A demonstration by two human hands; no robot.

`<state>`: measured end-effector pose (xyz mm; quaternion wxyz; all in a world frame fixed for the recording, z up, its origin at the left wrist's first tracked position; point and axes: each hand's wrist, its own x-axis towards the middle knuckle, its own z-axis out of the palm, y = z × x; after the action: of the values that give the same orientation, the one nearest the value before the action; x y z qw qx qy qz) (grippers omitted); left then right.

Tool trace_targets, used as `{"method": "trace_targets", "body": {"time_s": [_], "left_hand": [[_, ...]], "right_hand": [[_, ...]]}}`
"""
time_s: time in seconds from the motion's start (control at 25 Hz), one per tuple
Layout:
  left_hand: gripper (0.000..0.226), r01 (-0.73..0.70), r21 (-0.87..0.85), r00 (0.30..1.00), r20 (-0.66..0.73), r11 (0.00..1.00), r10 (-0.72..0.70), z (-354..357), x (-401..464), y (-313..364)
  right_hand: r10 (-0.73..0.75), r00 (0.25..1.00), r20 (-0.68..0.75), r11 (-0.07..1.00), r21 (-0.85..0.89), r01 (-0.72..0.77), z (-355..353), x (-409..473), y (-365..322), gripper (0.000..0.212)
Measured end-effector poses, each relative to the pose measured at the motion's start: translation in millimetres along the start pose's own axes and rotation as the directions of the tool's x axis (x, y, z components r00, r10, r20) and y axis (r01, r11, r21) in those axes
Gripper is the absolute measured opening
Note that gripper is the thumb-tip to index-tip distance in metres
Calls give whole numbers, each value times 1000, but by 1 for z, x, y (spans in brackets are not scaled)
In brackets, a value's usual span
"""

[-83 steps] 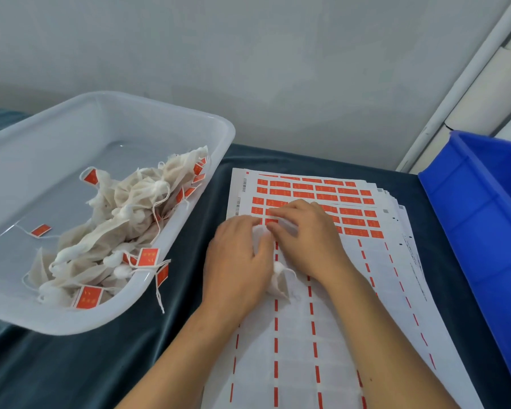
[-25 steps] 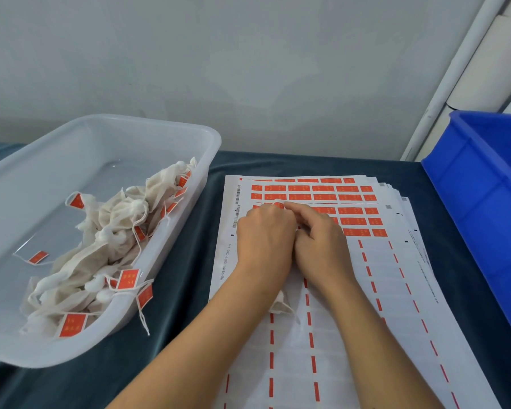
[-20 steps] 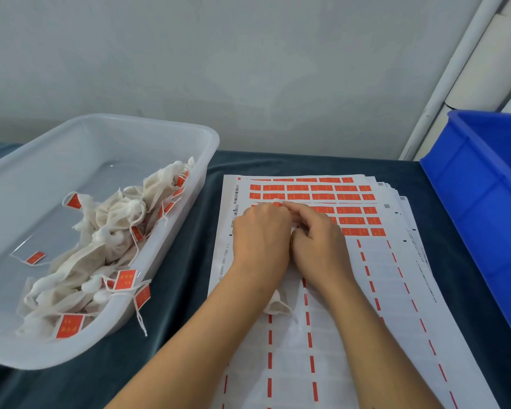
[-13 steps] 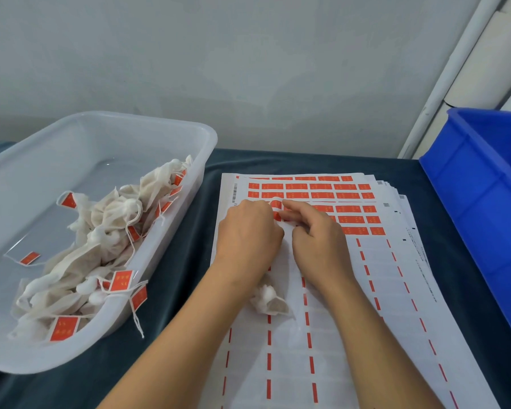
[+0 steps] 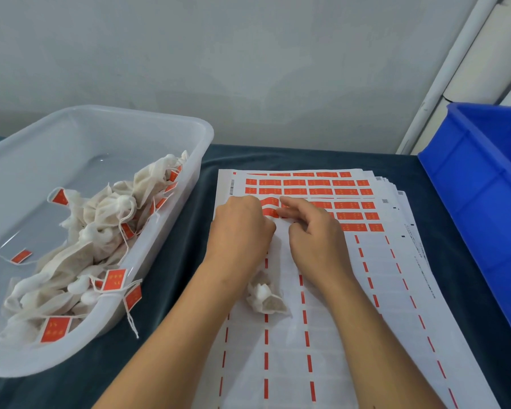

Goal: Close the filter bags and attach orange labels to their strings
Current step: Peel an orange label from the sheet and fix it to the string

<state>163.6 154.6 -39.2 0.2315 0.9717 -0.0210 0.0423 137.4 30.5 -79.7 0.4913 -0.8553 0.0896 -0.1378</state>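
Orange labels (image 5: 307, 187) on white sheet (image 5: 337, 335), off-white bags (image 5: 101, 231), blue crate (image 5: 484, 187), seemingly dark teal cloth (image 5: 174, 276)

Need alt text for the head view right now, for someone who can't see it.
Both hands, left hand and right hand, work at an orange label on the label sheet, a filter bag lying below the left wrist. A clear bin of labelled bags sits left.

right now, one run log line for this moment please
stage: peeling orange label off white label sheet | left hand: on label | right hand: at label | white filter bag: on sheet
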Motion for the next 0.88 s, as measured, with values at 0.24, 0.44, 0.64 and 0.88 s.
{"method": "trace_targets", "body": {"time_s": [0.24,0.44,0.64,0.88], "left_hand": [[35,55,-227,993,-86,972,-76,-24,5,-16],[24,50,-303,971,-209,952,-118,-35,-2,-14],[19,-200,-412,931,-361,889,42,-47,-21,-11],[5,-196,-601,968,-244,775,56,-28,-56,-26]], "right_hand": [[-6,1000,1,1000,-9,6,1,0,2,32],[-5,1000,5,1000,-7,5,2,-1,3,29],[-5,1000,-24,997,75,7,0,-2,0,19],[46,986,-159,992,122,-26,-23,2,-22,23]]}}
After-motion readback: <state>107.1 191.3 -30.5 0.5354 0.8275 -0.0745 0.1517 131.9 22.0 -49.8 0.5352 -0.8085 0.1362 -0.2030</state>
